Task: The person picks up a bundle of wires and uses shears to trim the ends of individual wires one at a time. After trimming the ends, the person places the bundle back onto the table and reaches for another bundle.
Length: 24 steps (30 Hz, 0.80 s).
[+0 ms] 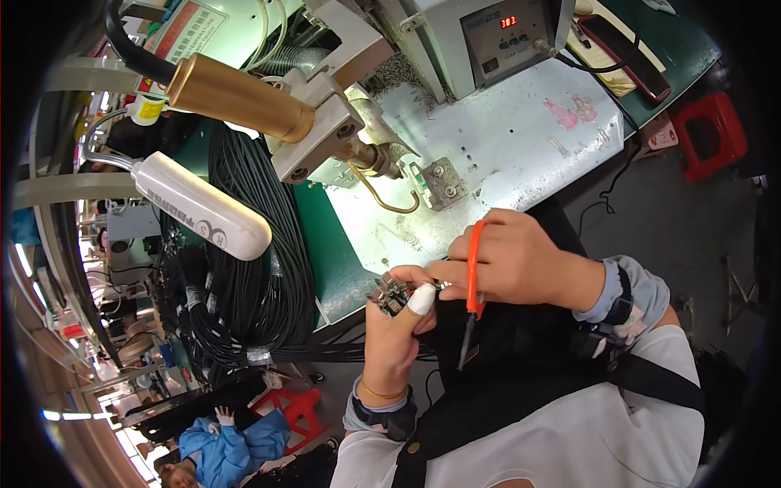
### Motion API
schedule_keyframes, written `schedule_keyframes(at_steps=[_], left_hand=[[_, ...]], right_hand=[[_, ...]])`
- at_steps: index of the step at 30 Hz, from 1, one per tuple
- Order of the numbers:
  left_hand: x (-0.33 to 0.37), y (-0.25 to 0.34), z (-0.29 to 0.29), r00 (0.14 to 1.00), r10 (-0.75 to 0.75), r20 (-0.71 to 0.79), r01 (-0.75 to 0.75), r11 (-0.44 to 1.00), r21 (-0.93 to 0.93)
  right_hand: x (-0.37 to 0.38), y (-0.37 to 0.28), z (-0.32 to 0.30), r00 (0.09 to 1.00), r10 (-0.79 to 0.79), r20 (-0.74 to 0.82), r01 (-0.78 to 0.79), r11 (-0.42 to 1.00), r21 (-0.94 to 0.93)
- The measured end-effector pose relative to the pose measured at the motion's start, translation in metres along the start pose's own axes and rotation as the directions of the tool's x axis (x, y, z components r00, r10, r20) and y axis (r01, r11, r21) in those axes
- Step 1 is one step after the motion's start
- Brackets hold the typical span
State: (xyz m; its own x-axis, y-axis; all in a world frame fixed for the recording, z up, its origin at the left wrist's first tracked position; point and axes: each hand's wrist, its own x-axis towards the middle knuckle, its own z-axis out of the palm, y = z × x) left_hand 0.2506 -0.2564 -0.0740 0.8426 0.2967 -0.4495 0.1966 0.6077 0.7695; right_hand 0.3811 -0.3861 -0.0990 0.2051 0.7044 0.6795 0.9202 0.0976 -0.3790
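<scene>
While the curled left hand [392, 332] grips small metal parts [390, 296] near the bench [332, 272], the bent right hand [522, 260] holds an orange-handled tool [473, 270], apparently tucked aside to free its fingertips.

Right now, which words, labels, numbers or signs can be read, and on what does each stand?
I copy no wording; I only tell where it stands.
Red-and-white sign: printed lines.
Grey control box: lit red digits; smaller panel print is blurred.
White cylinder: dark lettering and a round mark.
Yellow label: too small to read.
</scene>
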Motion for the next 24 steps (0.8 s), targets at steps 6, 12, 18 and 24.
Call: schedule_keyframes(at_steps=[6,12,18,24], left_hand=[[-0.005,0.001,0.0,0.989,0.04,-0.139,-0.002,0.965,0.263],[-0.005,-0.016,0.003,0.816,0.571,0.093,-0.452,0.527,0.72],[-0.008,-0.012,0.008,0.921,0.378,-0.099,-0.298,0.844,0.445],[-0.01,-0.003,0.004,0.998,0.057,-0.028,-0.056,0.998,0.039]], right_hand=[[0.001,0.0,-0.008,0.99,-0.132,0.049,0.137,0.981,-0.14],[-0.003,-0.018,-0.001,0.996,-0.041,-0.08,0.028,0.988,-0.151],[-0.008,-0.023,0.006,0.931,0.336,-0.138,-0.284,0.91,0.302],[-0.007,-0.026,0.004,0.909,0.403,-0.11,-0.322,0.844,0.429]])
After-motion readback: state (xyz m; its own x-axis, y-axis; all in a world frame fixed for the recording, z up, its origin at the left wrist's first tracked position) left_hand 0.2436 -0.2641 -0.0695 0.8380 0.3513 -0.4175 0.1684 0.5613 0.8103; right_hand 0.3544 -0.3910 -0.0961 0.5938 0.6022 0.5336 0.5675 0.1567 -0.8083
